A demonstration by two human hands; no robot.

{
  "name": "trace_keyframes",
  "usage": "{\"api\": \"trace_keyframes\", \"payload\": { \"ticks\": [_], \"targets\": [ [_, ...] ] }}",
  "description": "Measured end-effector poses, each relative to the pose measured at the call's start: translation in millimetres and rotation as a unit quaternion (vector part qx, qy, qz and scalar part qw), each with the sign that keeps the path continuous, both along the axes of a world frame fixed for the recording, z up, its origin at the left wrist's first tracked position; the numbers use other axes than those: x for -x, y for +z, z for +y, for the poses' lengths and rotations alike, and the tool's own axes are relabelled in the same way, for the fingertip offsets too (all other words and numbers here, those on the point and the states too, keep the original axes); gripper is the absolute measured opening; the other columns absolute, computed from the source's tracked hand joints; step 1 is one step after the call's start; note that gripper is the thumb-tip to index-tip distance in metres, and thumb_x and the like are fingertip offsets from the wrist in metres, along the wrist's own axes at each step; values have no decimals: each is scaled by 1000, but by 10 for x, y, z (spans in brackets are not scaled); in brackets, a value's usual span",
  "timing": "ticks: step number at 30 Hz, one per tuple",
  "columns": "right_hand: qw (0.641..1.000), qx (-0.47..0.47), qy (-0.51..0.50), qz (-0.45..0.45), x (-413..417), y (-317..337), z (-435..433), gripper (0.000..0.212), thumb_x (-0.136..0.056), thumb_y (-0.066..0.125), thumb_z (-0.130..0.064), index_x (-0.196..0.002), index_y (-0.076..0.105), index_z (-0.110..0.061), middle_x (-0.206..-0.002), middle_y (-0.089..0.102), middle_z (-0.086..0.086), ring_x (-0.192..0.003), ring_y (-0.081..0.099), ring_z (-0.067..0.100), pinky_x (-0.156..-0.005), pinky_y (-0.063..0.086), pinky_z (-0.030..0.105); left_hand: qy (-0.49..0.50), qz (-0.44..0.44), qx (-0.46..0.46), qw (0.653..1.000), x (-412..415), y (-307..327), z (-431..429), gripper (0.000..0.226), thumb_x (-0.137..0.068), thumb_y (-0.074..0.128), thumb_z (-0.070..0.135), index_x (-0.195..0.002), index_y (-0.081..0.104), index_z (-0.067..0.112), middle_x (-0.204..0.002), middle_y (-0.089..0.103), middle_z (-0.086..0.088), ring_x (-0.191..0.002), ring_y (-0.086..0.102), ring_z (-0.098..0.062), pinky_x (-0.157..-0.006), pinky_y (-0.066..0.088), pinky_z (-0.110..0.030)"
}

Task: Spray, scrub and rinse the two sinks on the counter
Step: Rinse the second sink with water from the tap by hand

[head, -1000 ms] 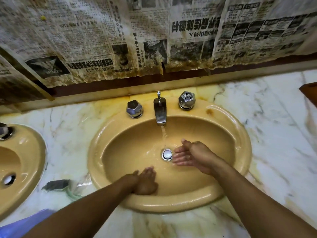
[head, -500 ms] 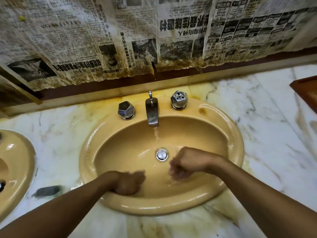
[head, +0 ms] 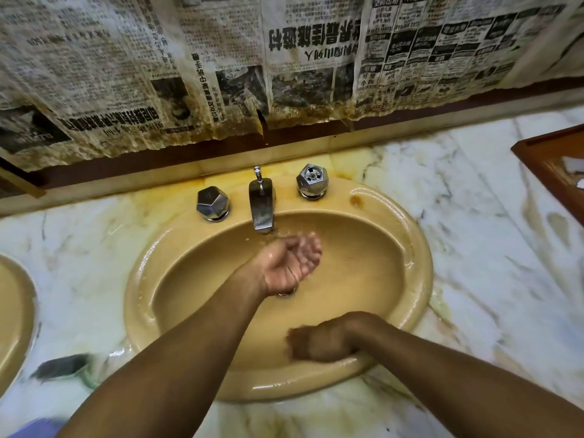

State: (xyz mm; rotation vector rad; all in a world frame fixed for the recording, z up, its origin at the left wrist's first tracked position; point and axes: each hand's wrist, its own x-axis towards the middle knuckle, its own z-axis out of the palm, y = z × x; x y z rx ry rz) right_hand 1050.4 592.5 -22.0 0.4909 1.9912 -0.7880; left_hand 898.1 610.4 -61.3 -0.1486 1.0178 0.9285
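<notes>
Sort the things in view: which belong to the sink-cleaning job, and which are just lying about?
Job: centre sink, second sink, faucet spout, left hand, right hand.
Lying about: wall newspaper, wooden tray.

Spout overhangs; basin R prob. free.

Washroom, old and worn. Oval mustard-yellow basin sunk into white veined marble counter. Edge of second matching basin at far left, in same counter. Chrome spout at back of basin rim, water running from it. Left faceted chrome knob and right faceted chrome knob flank spout. Yellow-brown staining on marble around taps. Wall above low backsplash papered with newspaper sheets in Chinese print, lower edges torn and browned. Corner of brown wooden tray on counter at right edge.
</notes>
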Motion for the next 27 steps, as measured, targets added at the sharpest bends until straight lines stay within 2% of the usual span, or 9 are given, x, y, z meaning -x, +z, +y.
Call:
{"api": "trace_keyframes", "payload": {
  "ticks": [4,6,8,11,13,17,21,24,27],
  "targets": [
    [982,-184,49,-9,-413,-590,451,69,-107,26,-51,-165,10,-17,-173,-6,5,-159,-6,17,-128,-3,39,-158,83,-11,984,-177,190,-438,38,-113,35,17,-116,66,-6,-114,74,-25,-106,75,-33,-91,60,-40],
    [972,-228,61,-12,-480,-827,536,79,-104,22,-61,-165,-4,-18,-169,-21,2,-157,-18,17,-126,-13,45,-128,177,6,976,-72,149,-580,34,-111,39,13,-121,64,-7,-115,74,-24,-107,74,-33,-92,60,-40],
    [985,-172,10,-13,-348,-865,331,81,-104,25,-62,-165,-3,-16,-170,-20,4,-158,-15,17,-126,-10,47,-64,210,15,976,106,59,-605,31,-110,41,10,-124,63,-6,-117,74,-23,-105,75,-31,-86,61,-36],
    [998,35,-38,21,-37,-682,-91,66,-110,23,-50,-164,14,-14,-173,2,5,-159,9,18,-125,8,42,17,182,35,983,310,-35,-454,31,-109,40,11,-122,63,-5,-120,73,-23,-109,72,-32,-85,62,-37],
    [995,90,-25,29,53,-581,-226,58,-113,18,-41,-163,18,-12,-172,11,6,-157,17,21,-123,14,36,56,154,37,986,403,-31,-275,32,-109,39,17,-118,64,-1,-117,73,-21,-109,72,-31,-89,60,-38],
    [997,-20,66,25,-237,-585,26,53,-113,23,-31,-161,26,-9,-169,16,17,-156,16,30,-122,16,43,88,42,28,995,326,-14,1,34,-108,45,22,-105,70,0,-97,75,-18,-85,77,-30,-80,63,-41],
    [967,-252,32,10,-627,-763,678,70,-105,19,-54,-165,10,-21,-171,-4,1,-158,-13,17,-128,-5,43,-84,-59,-47,994,-242,55,-172,48,-109,38,24,-133,61,-10,-131,65,-30,-125,64,-39,-108,50,-47],
    [963,-263,-41,34,-684,-966,787,81,-87,-12,-75,-157,-3,-33,-168,-13,6,-148,-32,9,-128,-2,43,-68,-9,-50,996,-371,128,-303,50,-113,30,27,-136,58,-7,-134,65,-25,-129,62,-35,-115,44,-46],
    [981,-191,13,32,-385,-974,315,73,-104,18,-58,-165,6,-20,-170,-12,7,-159,-8,20,-128,1,49,57,51,-36,996,-87,-6,-361,45,-112,31,23,-134,57,-6,-134,66,-24,-126,63,-34,-111,46,-44]
  ]
}}
